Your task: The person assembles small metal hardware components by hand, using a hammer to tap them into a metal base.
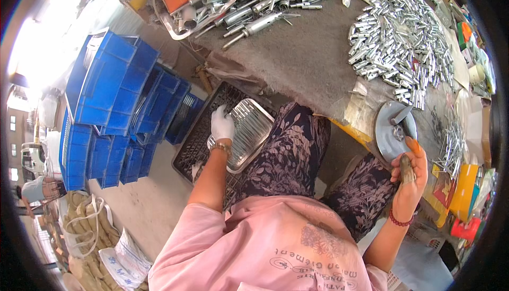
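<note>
My left hand (222, 125), in a white glove, reaches into a shiny metal tray (233, 169) beside my thigh. Its fingers are curled at the upper left end of a row of slim metal rods (246, 127); what they grip is hidden. At the table's near edge, my right hand (411, 170) is by the lower right rim of a round grey dish (386, 141). An orange cover sits on one finger and a dark one on another. These fingers are bent together, and anything between them is too small to tell. Small metal pieces (398, 132) lie in the dish.
A large heap of short silver metal parts (397, 36) covers the table's right side. Larger cylindrical metal pieces (260, 23) lie at the far left. Blue plastic bins (108, 87) are stacked at left. A black crate (183, 155) is under the tray. Thin rods (452, 145) lie right of the dish.
</note>
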Demonstrator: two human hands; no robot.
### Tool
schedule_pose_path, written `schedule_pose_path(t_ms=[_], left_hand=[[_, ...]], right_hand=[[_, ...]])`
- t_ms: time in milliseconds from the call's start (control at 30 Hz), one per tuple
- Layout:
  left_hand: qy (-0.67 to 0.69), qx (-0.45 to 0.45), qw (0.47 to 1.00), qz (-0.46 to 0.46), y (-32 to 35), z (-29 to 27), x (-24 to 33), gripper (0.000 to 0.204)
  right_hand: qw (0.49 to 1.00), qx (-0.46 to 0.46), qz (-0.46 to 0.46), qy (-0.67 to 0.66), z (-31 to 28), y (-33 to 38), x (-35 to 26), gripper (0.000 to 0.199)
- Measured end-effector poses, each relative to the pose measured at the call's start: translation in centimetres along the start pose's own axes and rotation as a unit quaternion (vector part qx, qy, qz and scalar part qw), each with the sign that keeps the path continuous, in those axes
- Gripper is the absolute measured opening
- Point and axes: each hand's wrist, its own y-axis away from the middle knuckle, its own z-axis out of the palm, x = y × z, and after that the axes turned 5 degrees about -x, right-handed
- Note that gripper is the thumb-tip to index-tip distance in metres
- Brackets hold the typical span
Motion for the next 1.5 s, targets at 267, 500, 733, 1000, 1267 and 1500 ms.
schedule_pose_path(t_ms=[267,500,733,1000,1267,1500], left_hand=[[-0.107,-0.054,0.988,0.093,-1.2,0.8,0.6,0.037],[-0.135,-0.047,0.983,0.113,-0.9,0.1,0.7,0.035],[-0.162,-0.061,0.970,0.169,-2.0,-0.3,-0.5,0.033],[0.070,0.220,0.942,0.245,-3.2,-5.4,5.7,0.028],[0.078,-0.039,0.824,0.560,12.1,-8.9,33.6,0.021],[-0.072,-0.089,0.793,0.599,11.1,-2.8,37.2,0.032]], right_hand=[[1.000,0.010,-0.016,0.019,-0.1,-0.3,0.1,0.039],[1.000,-0.002,-0.015,0.011,0.0,-0.5,0.1,0.039],[1.000,-0.011,0.016,-0.017,0.7,0.2,-1.0,0.038],[0.991,-0.077,0.032,-0.106,0.8,0.4,-1.3,0.040],[0.993,-0.064,0.026,-0.097,0.4,0.6,-1.5,0.037],[0.972,-0.034,-0.174,0.155,-1.4,2.7,-4.3,0.031]])
